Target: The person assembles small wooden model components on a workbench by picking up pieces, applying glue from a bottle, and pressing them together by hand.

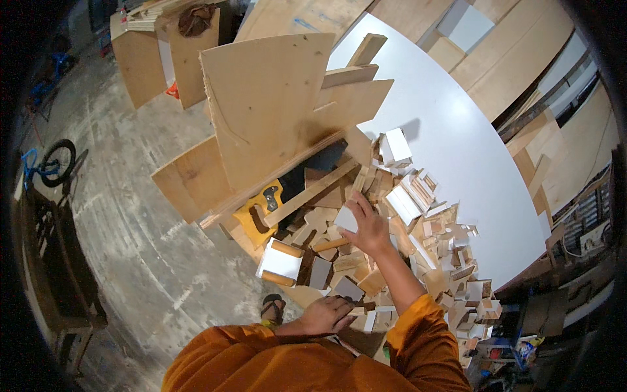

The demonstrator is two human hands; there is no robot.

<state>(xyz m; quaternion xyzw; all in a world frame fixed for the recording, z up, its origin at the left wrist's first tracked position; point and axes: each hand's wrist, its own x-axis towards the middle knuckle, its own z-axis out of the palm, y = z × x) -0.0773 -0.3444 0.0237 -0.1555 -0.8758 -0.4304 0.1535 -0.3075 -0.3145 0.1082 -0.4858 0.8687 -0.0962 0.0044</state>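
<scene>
My right hand (369, 228) reaches over a heap of wood offcuts (372, 282). Its thumb and fingers span a small white-faced wood block (345, 219) and touch its sides. Closer to my body, my left hand (324, 315) has its fingers curled at the near edge of the heap, beside a grey-faced offcut (347, 287). What lies under those fingers is hidden. Left of the right hand, a yellow-handled handsaw (258, 212) rests against a long wooden strip (311, 193). A white piece with wooden edges (281, 261) lies at the heap's left side.
Large plywood panels (271, 104) stand upright beyond the saw. The white tabletop (444, 124) stretches behind the heap, with white-faced blocks (396, 149) stacked on it. A dark wooden bench (55, 261) and a small bike wheel (59, 163) are on the concrete floor (144, 215) at left.
</scene>
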